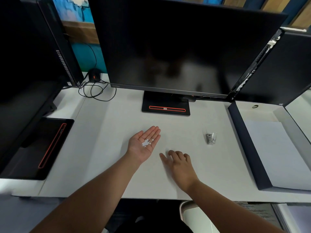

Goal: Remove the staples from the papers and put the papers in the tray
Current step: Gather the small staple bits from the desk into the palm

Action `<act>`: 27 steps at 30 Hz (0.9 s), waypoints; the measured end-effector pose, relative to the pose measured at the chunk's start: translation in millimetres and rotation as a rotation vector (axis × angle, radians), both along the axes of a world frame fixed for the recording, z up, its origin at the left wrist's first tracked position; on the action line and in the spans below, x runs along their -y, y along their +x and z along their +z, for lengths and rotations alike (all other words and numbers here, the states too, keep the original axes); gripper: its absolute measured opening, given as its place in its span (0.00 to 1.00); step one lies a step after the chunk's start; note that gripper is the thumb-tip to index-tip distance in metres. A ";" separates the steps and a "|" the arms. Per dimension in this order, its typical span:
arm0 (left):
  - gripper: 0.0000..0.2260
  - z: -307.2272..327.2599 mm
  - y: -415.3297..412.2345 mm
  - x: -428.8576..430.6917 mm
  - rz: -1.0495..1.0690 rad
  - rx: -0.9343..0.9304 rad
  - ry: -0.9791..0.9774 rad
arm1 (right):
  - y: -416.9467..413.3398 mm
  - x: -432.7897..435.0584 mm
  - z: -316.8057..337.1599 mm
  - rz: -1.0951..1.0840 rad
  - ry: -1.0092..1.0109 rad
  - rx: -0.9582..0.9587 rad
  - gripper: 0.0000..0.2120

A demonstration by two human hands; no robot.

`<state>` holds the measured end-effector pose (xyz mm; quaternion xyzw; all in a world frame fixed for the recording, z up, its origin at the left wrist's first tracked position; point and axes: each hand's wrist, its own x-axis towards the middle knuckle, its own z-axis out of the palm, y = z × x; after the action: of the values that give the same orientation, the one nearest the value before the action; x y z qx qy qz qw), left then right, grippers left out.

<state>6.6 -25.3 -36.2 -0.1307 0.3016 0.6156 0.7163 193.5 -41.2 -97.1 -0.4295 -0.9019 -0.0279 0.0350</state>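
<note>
Left hand (137, 147): we hold it palm up, fingers straight, small white paper bits (146, 143) on the palm.
Right hand (180, 167): palm down on our tabletop (117, 132), loosely bent, holding nothing.
Staple remover (211, 138): farther right, apart.
Papers (277, 157): inside the tray (245, 145), far right.

Left hand (143, 145) and right hand (178, 163) are bare. The forearm behind each hand is uncovered along its full visible length.
</note>
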 end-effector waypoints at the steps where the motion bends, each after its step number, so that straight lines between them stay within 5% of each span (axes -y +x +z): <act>1: 0.20 0.3 0.1 0.7 -0.001 0.001 0.000 | 0.1 0.0 -1.6 0.000 0.006 0.017 0.28; 6: 0.20 0.8 -1.4 4.8 0.003 -0.001 -0.001 | -3.6 0.5 5.7 -0.047 -0.129 -0.002 0.29; 9: 0.20 -2.0 -0.8 6.8 -0.005 -0.005 -0.005 | -10.1 -10.3 16.3 -0.234 -0.461 -0.307 0.31; 14: 0.21 -11.0 3.6 12.3 -0.012 -0.003 -0.028 | -17.3 -19.8 59.5 -0.660 -1.082 -0.976 0.19; 21: 0.21 -10.9 15.1 13.6 -0.051 -0.026 -0.045 | -27.6 -22.7 85.3 -0.679 -1.145 -1.030 0.13; 27: 0.21 -8.6 18.9 11.1 -0.077 -0.071 -0.049 | -50.7 -18.6 77.7 -0.580 -0.942 -1.065 0.13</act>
<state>25.5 -36.4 -44.8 -0.1144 0.3467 0.5844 0.7247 142.8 -22.6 -19.4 -0.5740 -0.5311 0.5620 0.2694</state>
